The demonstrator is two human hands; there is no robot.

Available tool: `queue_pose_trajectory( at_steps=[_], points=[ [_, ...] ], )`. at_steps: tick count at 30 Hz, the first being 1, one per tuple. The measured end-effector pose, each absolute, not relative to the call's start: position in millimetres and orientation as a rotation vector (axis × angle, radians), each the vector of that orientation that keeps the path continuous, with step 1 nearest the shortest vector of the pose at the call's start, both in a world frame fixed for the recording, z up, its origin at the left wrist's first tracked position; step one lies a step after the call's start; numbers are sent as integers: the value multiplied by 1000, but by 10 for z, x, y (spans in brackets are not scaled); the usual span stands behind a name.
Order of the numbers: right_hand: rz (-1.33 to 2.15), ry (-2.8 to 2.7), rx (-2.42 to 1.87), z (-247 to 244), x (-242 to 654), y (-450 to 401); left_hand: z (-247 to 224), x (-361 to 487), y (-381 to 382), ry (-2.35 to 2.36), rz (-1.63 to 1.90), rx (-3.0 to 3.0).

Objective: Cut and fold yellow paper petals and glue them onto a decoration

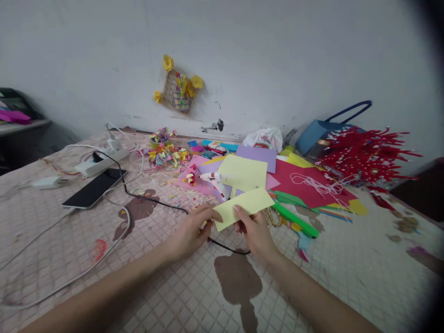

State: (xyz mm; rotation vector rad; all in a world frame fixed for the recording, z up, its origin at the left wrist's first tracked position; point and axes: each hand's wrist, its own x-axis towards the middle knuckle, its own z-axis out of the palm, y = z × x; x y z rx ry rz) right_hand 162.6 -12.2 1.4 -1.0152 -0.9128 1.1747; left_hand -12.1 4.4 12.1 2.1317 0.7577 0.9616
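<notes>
Tabletop: covered in a pale, diamond-patterned sheet, marked with brown patches; the lower and middle frame is filled by it.
Coloured papers: a red sheet, a purple sheet and a pale yellow sheet are overlapped with others at centre and centre right.
Red bundle: white-dotted, fuzzy stems are massed at the right, beside a blue bag.
Phone: laid screen up at the left, near a white power strip.
Left hand: fingers curled, with the near left end of the strip pinched between thumb and fingers.
Right hand: thumb laid on the strip's upper face, fingers tucked beneath, so that its lower edge is pinched.
Yellow strip: held between both hands just below the pale yellow sheet, near mid-frame; plain, matt, pale yellow, longer than wide, straight-edged, tilted with its right end higher.
Glue gun: white, rested on the papers above the strip.
Gold scissors handles: seen just right of the right hand, partly hidden.
Paper scraps: many-coloured, heaped at upper centre left.
</notes>
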Motion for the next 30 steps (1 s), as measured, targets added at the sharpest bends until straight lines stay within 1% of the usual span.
queue_pose_trajectory(
  at_steps=[3,8,12,20,26,30],
  points=[
    [1145,-929,-1005,9,1597,-146,114,-114,12,790,1018,2224],
    [1139,-984,-988,0,1568,-184,102,-116,24,826,1085,2118],
    [1160,-1058,-979,-33,1559,-205,88,-101,47,795,1102,1958],
    [1123,-1226,-1128,24,1524,-297,134,-63,46,681,1066,1353],
    [1102,-1399,-1228,-9,1565,-357,133,-75,61,771,1054,1228],
    [1059,-1591,-1125,-11,1663,-233,156,-112,99,740,1053,1243]
  ],
)
